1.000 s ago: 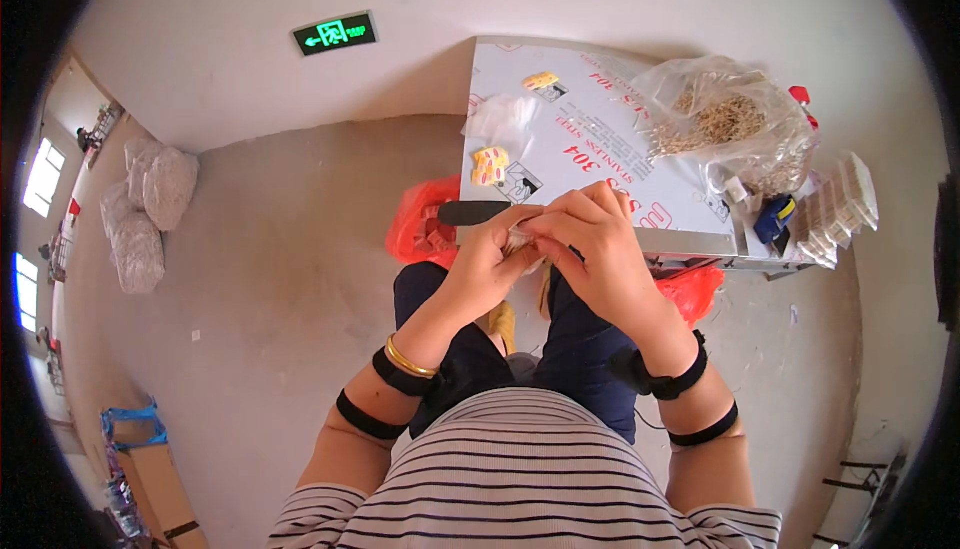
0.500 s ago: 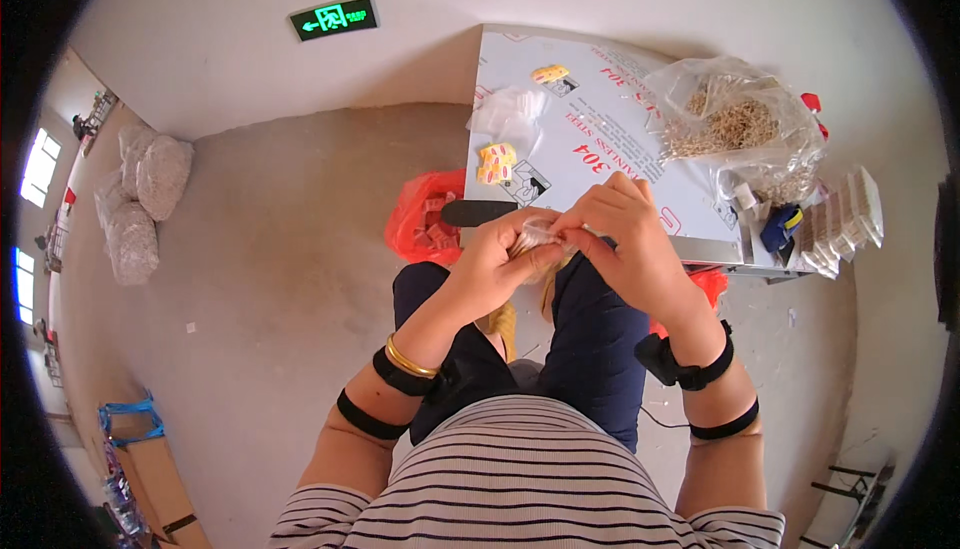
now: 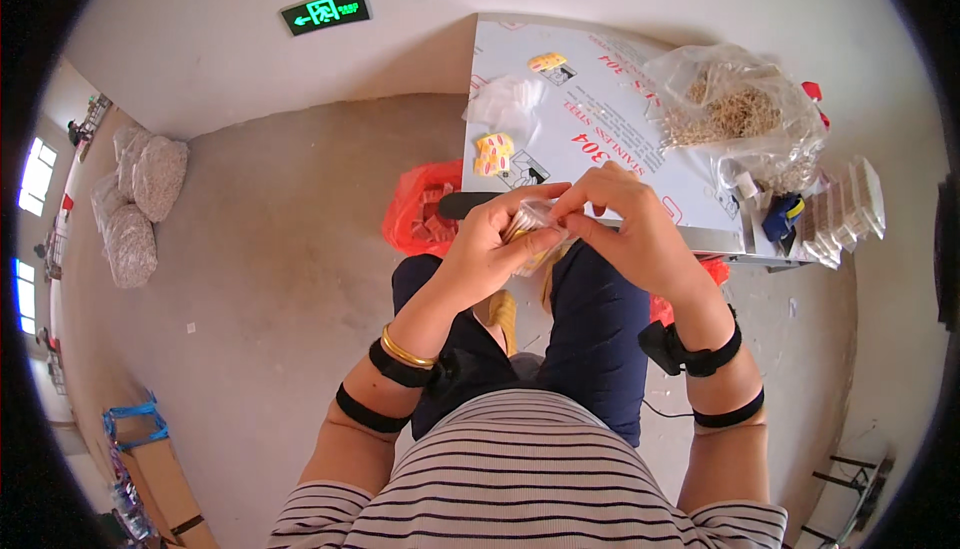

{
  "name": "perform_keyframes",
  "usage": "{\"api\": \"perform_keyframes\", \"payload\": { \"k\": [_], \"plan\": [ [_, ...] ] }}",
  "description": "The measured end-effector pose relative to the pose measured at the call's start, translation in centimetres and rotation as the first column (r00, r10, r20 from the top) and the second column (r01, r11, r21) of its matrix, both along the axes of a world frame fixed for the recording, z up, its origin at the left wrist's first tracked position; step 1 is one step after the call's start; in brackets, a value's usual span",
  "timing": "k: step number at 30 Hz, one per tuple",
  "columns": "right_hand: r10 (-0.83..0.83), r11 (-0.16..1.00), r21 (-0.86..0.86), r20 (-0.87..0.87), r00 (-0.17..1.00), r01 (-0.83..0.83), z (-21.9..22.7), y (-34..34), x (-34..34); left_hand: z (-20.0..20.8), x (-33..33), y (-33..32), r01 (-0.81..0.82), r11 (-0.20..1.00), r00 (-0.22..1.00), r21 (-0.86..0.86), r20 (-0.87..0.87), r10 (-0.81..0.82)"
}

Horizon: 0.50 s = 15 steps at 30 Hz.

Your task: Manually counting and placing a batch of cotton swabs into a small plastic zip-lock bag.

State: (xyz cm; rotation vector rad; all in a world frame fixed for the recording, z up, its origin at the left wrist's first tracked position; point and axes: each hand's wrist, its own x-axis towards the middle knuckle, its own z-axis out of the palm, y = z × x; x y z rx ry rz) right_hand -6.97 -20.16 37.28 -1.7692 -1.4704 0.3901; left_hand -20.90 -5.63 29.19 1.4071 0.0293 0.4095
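A small clear plastic bag with pale, thin stick-like contents is held over my lap, by the table's front edge. My left hand is closed round its lower part, the thumb lying across the front. At the bag's upper right edge, the fingertips of my right hand are pinched on the plastic. Those fingers partly cover the bag's mouth, so whether it is sealed cannot be seen. On the table, beyond my left hand, lie yellow printed packets and a pile of clear plastic bags.
A large clear bag of thin tan sticks rests at the table's right. Beside it are stacked trays and a blue-and-yellow object. A red bag of small packs hangs near the table's left front corner. Filled sacks stand far left.
The small bag has tilted and more of its contents show between my hands. My right fingers have shifted slightly along its edge, still pinching. The left hand keeps its hold.
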Motion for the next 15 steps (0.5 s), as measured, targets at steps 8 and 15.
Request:
{"api": "perform_keyframes", "payload": {
  "k": [8,15],
  "plan": [
    [0.031,0.998,0.041,0.145,0.989,-0.038,0.3,0.2,1.0,0.0,0.0,-0.2,-0.038,0.999,0.999,0.004,0.015,0.038],
    [-0.081,0.992,0.102,0.049,0.995,0.076,0.7,1.1,1.4,-0.6,1.3,1.2,-0.179,0.982,0.980,-0.054,0.073,0.183]
  ]
}}
